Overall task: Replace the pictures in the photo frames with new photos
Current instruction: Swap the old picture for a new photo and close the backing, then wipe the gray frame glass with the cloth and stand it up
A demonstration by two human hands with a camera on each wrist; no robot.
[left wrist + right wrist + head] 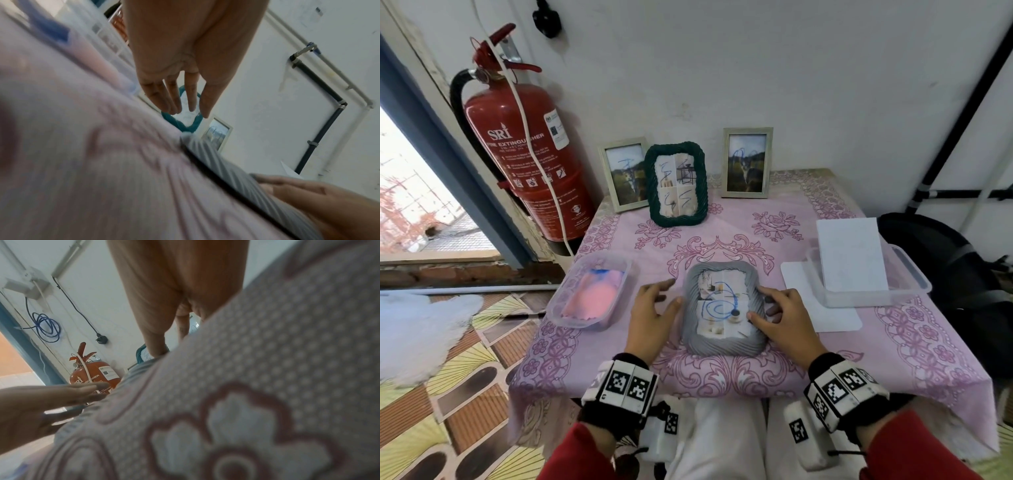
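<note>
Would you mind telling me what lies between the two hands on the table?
The grey frame lies face up between the left hand and right hand, clearest in the head view.

A pink cloth (835,346) with purple floral scrollwork covers the tabletop. The ribbed grey frame (722,346) holds a picture with a blue spiral scribble. Behind stand a dark green rope-textured frame (702,185), two pale frames, and a red extinguisher (517,137).

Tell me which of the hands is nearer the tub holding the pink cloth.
Left. The left hand lies just right of the tub, beside the grey frame. The right hand rests on that frame's far side.
</note>
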